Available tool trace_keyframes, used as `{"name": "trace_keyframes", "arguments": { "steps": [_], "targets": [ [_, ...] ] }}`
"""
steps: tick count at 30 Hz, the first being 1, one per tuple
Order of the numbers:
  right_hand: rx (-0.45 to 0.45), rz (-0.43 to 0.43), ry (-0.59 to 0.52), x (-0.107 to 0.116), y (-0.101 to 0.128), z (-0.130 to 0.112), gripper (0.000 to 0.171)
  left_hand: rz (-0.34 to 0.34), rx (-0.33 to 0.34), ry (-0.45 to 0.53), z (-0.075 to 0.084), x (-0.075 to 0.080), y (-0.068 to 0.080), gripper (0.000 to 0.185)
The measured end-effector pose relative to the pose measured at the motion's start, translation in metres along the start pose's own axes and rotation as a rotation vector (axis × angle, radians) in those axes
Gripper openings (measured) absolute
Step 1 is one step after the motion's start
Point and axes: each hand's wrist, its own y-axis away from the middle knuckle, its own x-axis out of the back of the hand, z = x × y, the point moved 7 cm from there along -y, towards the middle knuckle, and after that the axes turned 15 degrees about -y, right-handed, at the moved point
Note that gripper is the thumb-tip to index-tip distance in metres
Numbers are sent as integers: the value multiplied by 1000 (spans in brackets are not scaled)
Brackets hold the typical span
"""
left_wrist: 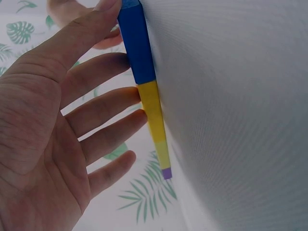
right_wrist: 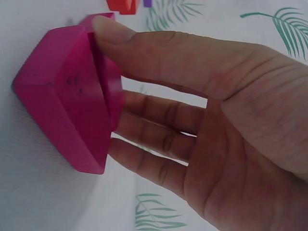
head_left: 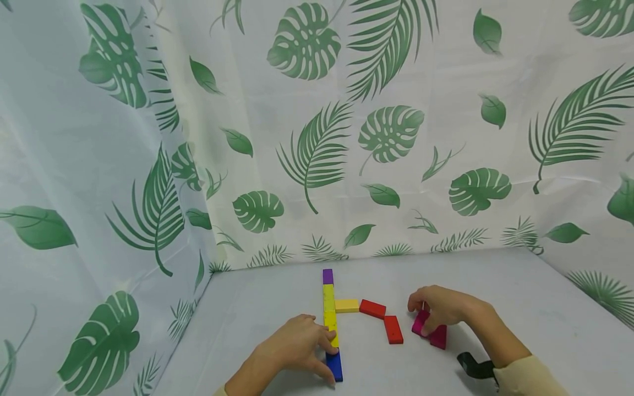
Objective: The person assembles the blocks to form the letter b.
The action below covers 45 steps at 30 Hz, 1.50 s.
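A straight line of blocks runs away from me in the head view: a blue block (head_left: 334, 367) nearest, then yellow blocks (head_left: 329, 319), then a purple block (head_left: 328, 276). My left hand (head_left: 302, 344) lies along its left side. The thumb is by the near end of the blue block, and straight fingers (left_wrist: 103, 70) touch the side of the line in the left wrist view. At the right, my right hand (head_left: 446, 305) pinches a magenta block (right_wrist: 113, 82) between thumb and fingers. A second magenta block (right_wrist: 53, 96), angular with slanted sides, stands against it.
From the line's right side a pale orange block (head_left: 346, 306) extends, followed by two red blocks (head_left: 372, 308) curving toward me. A black object (head_left: 475, 367) is by the right sleeve. Leaf-patterned curtains (head_left: 346, 165) enclose the white table (head_left: 277, 291) at the back and sides.
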Motion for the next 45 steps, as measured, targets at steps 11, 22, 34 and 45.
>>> {"name": "trace_keyframes", "arguments": {
  "steps": [11,22,34,45],
  "targets": [
    [20,81,25,2,-8,7,39,8,-7,-8,1,0,1,51],
    [72,66,-3,1,-8,5,38,11,-2,-4,1,1,1,51],
    [111,67,20,0,-9,4,31,18,-23,-31,2,3,1,52],
    [167,78,15,6,-7,-7,33,17,-19,-29,1,2,2,53]
  ]
}}
